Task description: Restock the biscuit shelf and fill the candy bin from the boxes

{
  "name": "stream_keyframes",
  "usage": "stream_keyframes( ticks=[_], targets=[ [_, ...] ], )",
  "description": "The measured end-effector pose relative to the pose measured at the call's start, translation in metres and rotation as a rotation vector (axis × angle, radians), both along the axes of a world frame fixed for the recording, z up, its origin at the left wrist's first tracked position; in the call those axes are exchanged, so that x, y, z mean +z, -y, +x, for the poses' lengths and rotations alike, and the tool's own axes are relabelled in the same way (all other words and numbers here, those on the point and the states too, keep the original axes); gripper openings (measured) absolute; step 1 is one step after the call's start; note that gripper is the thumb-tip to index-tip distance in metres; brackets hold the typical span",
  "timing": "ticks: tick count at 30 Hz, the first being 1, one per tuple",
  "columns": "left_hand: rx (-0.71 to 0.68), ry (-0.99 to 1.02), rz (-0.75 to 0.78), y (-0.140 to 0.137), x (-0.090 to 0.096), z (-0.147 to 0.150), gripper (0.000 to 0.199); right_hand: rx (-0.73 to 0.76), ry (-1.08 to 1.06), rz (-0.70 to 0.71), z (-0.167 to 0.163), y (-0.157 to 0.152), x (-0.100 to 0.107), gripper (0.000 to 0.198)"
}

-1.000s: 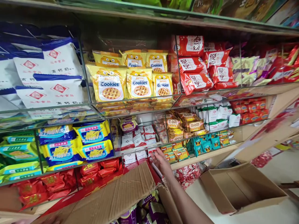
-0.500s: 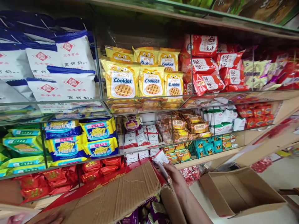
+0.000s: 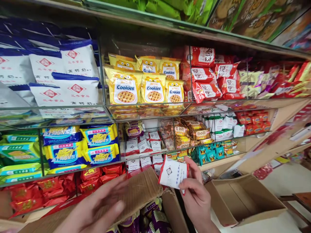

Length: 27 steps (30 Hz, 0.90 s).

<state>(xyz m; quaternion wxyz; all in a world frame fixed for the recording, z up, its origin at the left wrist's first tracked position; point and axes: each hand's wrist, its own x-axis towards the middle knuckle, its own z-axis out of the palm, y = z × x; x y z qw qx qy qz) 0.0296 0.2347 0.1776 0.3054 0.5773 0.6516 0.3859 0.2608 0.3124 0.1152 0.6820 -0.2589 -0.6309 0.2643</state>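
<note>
Between thumb and fingers, my right hand (image 3: pixel 195 191) grips a small white snack packet (image 3: pixel 173 172) with red edges, held up in front of the lower shelf. My left hand (image 3: pixel 104 204) is raised over a cardboard box flap (image 3: pixel 138 191), fingers stretched out and slightly blurred, with nothing in it. Below both hands stands the open cardboard box (image 3: pixel 173 212), with purple packets (image 3: pixel 161 220) inside. Similar white packets with red edges (image 3: pixel 145 146) stand in a shelf compartment just beyond the held one.
Glass-fronted shelves hold white-and-blue bags (image 3: pixel 77 87), yellow cookie bags (image 3: pixel 125 89), red packets (image 3: pixel 206 90) and blue-yellow biscuit packs (image 3: pixel 64 153). Thin glass dividers separate the compartments. A second open cardboard box (image 3: pixel 245 200) stands at the lower right, near a wooden stool (image 3: pixel 301 200).
My right hand has turned and lifted the white packet, so its printed face shows. My left hand has risen from the box's lower left into view. The camera view has shifted slightly.
</note>
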Motion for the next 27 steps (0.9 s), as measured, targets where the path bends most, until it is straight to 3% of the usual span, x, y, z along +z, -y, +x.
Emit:
stream_keyframes(
  ticks=[2, 3, 6, 8, 11, 14, 17, 19, 21, 22, 25, 27],
  targets=[
    [-0.231, 0.245, -0.126, -0.013, 0.005, 0.028, 0.055, 0.043, 0.06, 0.038, -0.003, 0.01, 0.008, 0.031],
    [-0.307, 0.354, -0.11, -0.018, 0.007, 0.042, 0.058, 0.069, 0.092, 0.048, -0.003, 0.016, 0.01, 0.032],
    [-0.409, 0.543, -0.123, -0.027, 0.008, 0.071, 0.05, 0.243, 0.091, -0.032, 0.003, 0.03, 0.01, 0.033],
    [-0.424, 0.432, -0.14, -0.025, 0.006, 0.079, 0.043, 0.436, -0.043, -0.22, 0.011, 0.037, 0.008, 0.024],
    [-0.451, 0.139, -0.107, -0.019, 0.0, 0.083, 0.045, 0.582, -0.224, -0.583, 0.023, 0.041, 0.002, 0.041],
    [-0.39, -0.163, 0.166, -0.014, -0.004, 0.078, 0.051, 0.492, -0.311, -0.843, 0.035, 0.031, -0.008, 0.029],
    [-0.345, -0.478, 0.459, -0.015, -0.003, 0.055, 0.04, 0.38, -0.565, -1.0, 0.045, 0.003, -0.027, 0.028],
    [-0.21, -0.576, 0.504, -0.016, -0.005, 0.032, 0.026, 0.259, -0.659, -1.058, 0.046, -0.019, -0.047, 0.03],
    [-0.096, -0.595, 0.401, -0.018, -0.011, 0.011, 0.024, 0.184, -0.598, -1.064, 0.041, -0.038, -0.068, 0.033],
    [-0.092, -0.542, 0.28, -0.019, -0.015, 0.002, 0.027, 0.178, -0.541, -1.055, 0.035, -0.047, -0.077, 0.035],
    [-0.085, -0.257, -0.088, -0.019, -0.029, -0.011, 0.037, 0.2, -0.414, -0.994, 0.009, -0.068, -0.095, 0.039],
    [-0.048, -0.132, -0.192, -0.017, -0.036, -0.011, 0.04, 0.18, -0.356, -0.944, -0.012, -0.081, -0.099, 0.041]
  ],
)
